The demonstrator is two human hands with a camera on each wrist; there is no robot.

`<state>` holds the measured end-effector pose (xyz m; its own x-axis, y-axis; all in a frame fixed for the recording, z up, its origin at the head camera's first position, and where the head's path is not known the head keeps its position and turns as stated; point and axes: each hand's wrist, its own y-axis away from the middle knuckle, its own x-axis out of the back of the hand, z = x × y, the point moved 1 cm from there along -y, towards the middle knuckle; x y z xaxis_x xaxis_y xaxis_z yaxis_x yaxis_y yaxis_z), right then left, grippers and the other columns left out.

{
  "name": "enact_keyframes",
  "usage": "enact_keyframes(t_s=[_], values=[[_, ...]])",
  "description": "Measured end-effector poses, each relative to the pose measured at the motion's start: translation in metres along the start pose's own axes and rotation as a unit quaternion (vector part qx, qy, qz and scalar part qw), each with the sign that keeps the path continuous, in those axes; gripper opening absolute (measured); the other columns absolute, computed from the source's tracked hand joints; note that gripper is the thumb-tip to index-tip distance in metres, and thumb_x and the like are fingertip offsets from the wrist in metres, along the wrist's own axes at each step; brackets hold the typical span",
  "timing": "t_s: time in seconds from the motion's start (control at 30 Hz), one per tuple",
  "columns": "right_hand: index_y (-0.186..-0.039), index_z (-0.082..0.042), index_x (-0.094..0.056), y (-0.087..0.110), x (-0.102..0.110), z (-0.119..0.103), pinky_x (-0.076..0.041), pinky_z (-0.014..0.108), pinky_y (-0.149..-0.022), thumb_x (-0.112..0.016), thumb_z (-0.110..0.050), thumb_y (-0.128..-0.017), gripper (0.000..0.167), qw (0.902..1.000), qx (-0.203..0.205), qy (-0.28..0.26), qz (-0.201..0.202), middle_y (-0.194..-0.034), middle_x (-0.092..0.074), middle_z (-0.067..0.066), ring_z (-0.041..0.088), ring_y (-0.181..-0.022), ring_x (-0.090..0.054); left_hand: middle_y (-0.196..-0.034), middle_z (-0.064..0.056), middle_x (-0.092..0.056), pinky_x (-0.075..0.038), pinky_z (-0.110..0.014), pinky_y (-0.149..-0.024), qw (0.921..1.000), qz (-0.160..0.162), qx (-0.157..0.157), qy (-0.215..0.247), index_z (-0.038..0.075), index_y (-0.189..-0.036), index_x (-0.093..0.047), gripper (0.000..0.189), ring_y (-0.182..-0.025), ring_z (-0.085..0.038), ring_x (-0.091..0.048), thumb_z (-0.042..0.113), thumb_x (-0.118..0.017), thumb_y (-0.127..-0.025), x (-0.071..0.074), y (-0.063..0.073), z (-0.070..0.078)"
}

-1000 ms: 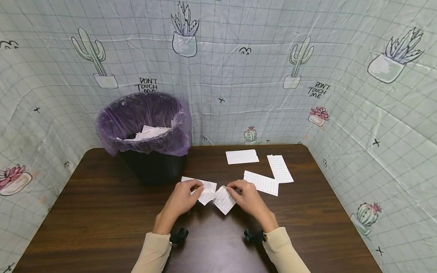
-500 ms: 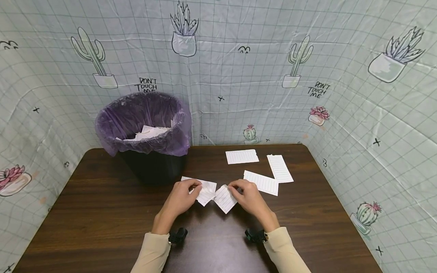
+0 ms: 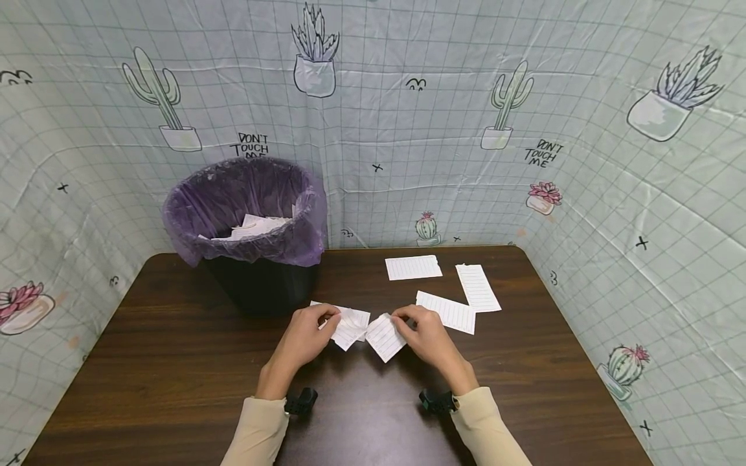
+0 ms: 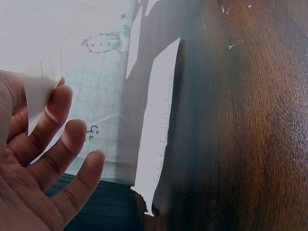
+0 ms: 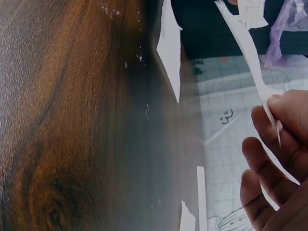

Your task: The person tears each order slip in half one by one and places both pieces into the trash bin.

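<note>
In the head view my left hand (image 3: 304, 336) pinches a small piece of lined white paper (image 3: 348, 331) between thumb and fingers, just above the table. My right hand (image 3: 430, 333) pinches a second lined part of paper (image 3: 384, 338) beside it. The two parts meet at a narrow point between the hands; whether they are still joined there I cannot tell. Under the left part lies another lined slip (image 4: 156, 115) with one ragged end, plain in the left wrist view. The right wrist view has the right hand's paper (image 5: 251, 57) edge-on, its strip running up toward the other hand.
A black bin (image 3: 256, 285) with a purple liner (image 3: 315, 233) stands at the back left, and white papers (image 3: 256, 226) lie inside. Lined slips (image 3: 415, 267) with torn ends are spread at the back right of the brown table (image 3: 175, 362). Tiny paper scraps (image 5: 110, 10) dot the tabletop.
My hands have drawn slightly apart, the left hand moving left and the right hand a little right. The held paper parts have spread and flattened a bit. The slips and bin have not moved.
</note>
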<state>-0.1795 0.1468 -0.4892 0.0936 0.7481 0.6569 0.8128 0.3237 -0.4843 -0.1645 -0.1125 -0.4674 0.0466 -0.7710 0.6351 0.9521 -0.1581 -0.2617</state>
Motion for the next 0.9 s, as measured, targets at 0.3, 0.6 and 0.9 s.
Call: enact_keyframes(t_s=[0.3,0.6,0.9], values=[[-0.093,-0.003,-0.077,0.000,0.002,0.000,-0.052,0.027,-0.066,-0.074,-0.004,-0.093,0.003,0.9999,-0.009,0.003,0.003,-0.089,-0.075,0.008,0.014,-0.075,-0.064,-0.091,-0.005,-0.075,-0.047,-0.029,-0.070,1.0000,0.004,0.006,0.004,0.004,-0.102,-0.077,0.012,-0.075,-0.013,-0.055,0.011,-0.071,-0.096,0.002,0.001,-0.002],[-0.094,-0.003,-0.077,-0.002,0.002,0.001,-0.051,0.025,-0.063,-0.073,-0.004,-0.093,0.004,0.9999,-0.014,0.007,0.004,-0.087,-0.075,0.007,0.011,-0.072,-0.061,-0.082,-0.001,-0.070,-0.044,-0.026,-0.066,0.9998,0.013,0.011,0.001,0.005,-0.100,-0.077,0.010,-0.072,-0.012,-0.051,0.012,-0.071,-0.096,0.007,0.002,-0.004],[-0.093,-0.003,-0.077,-0.002,0.003,0.000,-0.050,0.025,-0.064,-0.073,-0.004,-0.093,0.004,0.9998,-0.021,-0.002,0.000,-0.087,-0.075,0.007,0.012,-0.073,-0.061,-0.084,-0.003,-0.068,-0.043,-0.025,-0.065,0.9994,0.004,0.032,0.007,0.004,-0.104,-0.076,0.013,-0.073,-0.014,-0.052,0.012,-0.069,-0.098,0.011,0.004,-0.006]])
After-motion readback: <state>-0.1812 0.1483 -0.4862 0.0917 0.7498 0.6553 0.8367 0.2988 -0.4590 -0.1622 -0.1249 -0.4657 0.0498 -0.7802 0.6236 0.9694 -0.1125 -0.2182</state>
